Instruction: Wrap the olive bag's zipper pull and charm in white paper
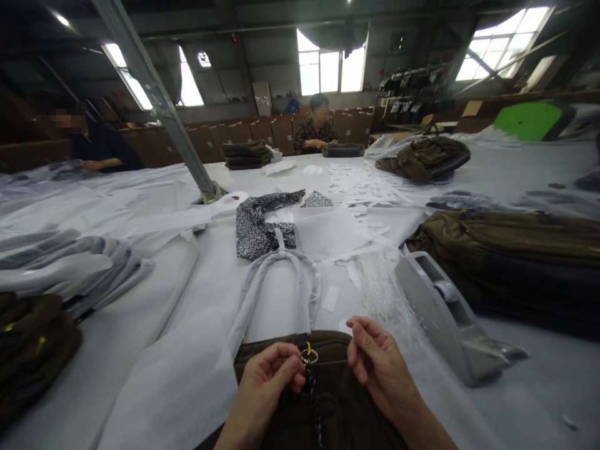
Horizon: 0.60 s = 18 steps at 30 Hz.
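A dark olive bag point(347, 406) lies in front of me, with its handles point(248, 294) wrapped in pale covering and standing up behind it. At its top edge is a gold ring point(309, 356), from which a dark speckled cord point(315, 400) hangs down the front. My left hand point(274, 381) is closed in a pinch at the ring's left side, its fingertips against the ring. To the right of the ring, my right hand point(379, 362) is raised over the bag with curled fingers and thumb close to the index finger. Whatever it may pinch is too small to make out.
A grey tape dispenser point(450, 319) stands right of my right hand, before a large olive bag point(510, 262). Black-and-white patterned fabric point(250, 228) and white paper point(328, 231) lie ahead. A metal post point(164, 106) rises at left. Two people point(319, 125) sit across the table.
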Motion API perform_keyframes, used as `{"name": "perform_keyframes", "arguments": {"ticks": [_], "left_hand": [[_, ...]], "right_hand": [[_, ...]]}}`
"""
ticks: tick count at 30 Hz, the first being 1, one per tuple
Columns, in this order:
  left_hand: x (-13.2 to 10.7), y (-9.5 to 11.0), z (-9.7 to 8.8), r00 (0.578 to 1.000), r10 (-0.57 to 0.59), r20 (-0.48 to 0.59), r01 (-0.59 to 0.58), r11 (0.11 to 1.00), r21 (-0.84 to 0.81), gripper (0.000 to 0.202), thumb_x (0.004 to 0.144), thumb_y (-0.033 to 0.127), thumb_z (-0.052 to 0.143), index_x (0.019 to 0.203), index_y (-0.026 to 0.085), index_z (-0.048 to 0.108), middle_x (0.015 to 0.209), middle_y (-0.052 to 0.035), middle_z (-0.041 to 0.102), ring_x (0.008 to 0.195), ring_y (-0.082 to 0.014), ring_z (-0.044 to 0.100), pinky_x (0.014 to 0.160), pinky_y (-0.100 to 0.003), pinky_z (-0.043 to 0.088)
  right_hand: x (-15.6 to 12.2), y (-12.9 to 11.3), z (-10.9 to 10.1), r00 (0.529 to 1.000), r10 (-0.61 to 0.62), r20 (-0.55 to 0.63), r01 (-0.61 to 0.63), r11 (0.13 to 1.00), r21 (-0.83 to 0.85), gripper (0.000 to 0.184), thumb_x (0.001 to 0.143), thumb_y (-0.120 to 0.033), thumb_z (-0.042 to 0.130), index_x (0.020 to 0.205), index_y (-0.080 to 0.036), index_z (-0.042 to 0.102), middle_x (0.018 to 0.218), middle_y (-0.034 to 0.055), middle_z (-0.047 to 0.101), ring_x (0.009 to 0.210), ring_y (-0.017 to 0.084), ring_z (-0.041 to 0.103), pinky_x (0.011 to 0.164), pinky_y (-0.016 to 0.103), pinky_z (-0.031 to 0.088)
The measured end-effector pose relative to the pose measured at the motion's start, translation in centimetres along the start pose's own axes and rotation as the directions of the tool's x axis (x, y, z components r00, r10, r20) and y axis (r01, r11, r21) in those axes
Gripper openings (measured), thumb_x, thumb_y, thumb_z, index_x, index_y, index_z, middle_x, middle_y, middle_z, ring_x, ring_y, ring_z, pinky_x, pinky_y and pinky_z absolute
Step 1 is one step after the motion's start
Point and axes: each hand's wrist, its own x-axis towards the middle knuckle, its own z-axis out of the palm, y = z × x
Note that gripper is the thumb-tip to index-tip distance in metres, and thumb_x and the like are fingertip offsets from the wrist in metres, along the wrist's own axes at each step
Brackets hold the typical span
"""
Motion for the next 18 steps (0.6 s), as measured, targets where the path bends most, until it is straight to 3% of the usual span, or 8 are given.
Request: {"name": "perform_keyframes", "arguments": {"ticks": [4, 7, 11, 15, 18], "left_hand": [[0.3, -0.6, -0.4, 0.995, 0.072, 0.071, -0.076, 0.995, 0.056, 0.026, 0.076, 0.038, 0.062, 0.077, 0.013, 0.056, 0.068, -0.0001, 0.061, 0.049, -0.0056, 0.05, 0.045, -0.016, 0.038], [0.4, -0.9, -0.5, 0.987, 0.097, 0.125, -0.104, 0.994, 0.046, 0.027, 0.078, 0.041, 0.059, 0.077, 0.014, 0.053, 0.07, -0.0001, 0.061, 0.043, -0.0049, 0.049, 0.039, -0.016, 0.035], [0.6, -1.3, -0.5, 0.989, 0.095, 0.111, -0.091, 0.995, -0.044, 0.023, 0.078, 0.035, 0.061, 0.081, 0.013, 0.054, 0.063, 0.0005, 0.06, 0.049, -0.0072, 0.054, 0.047, -0.018, 0.042], [0.7, -1.3, -0.6, 0.989, 0.038, 0.144, -0.012, 0.984, -0.176, 0.023, 0.077, 0.031, 0.062, 0.085, 0.012, 0.052, 0.069, -0.0034, 0.064, 0.057, -0.0103, 0.06, 0.055, -0.021, 0.047], [0.6, -1.2, -0.6, 0.988, 0.027, 0.153, 0.01, 0.971, -0.237, 0.024, 0.077, 0.032, 0.062, 0.083, 0.011, 0.052, 0.071, -0.005, 0.064, 0.06, -0.0109, 0.061, 0.058, -0.023, 0.047]], "right_hand": [[0.0, -0.2, -0.2, 0.999, -0.027, -0.033, 0.027, 1.0, -0.017, 0.021, 0.079, -0.034, 0.063, 0.088, -0.016, 0.06, 0.051, -0.0016, 0.06, 0.03, 0.0, 0.04, 0.032, 0.01, 0.019], [-0.2, -0.5, -0.4, 0.997, -0.061, -0.049, 0.059, 0.998, -0.022, 0.019, 0.078, -0.033, 0.065, 0.086, -0.016, 0.063, 0.056, 0.0003, 0.063, 0.034, 0.001, 0.043, 0.034, 0.01, 0.026], [-0.3, -0.5, -0.8, 0.995, -0.089, -0.054, 0.086, 0.994, -0.062, 0.017, 0.07, -0.031, 0.072, 0.079, -0.017, 0.068, 0.059, 0.0005, 0.064, 0.039, 0.002, 0.047, 0.038, 0.011, 0.034], [-0.3, 0.2, -0.8, 0.996, -0.088, -0.019, 0.081, 0.969, -0.231, 0.017, 0.068, -0.032, 0.073, 0.077, -0.018, 0.069, 0.058, 0.0004, 0.064, 0.037, 0.003, 0.047, 0.037, 0.012, 0.035], [-0.5, 0.8, -0.2, 0.997, -0.072, 0.019, 0.073, 0.9, -0.429, 0.021, 0.069, -0.036, 0.071, 0.078, -0.017, 0.07, 0.058, 0.002, 0.064, 0.039, 0.007, 0.05, 0.04, 0.016, 0.039]]}}
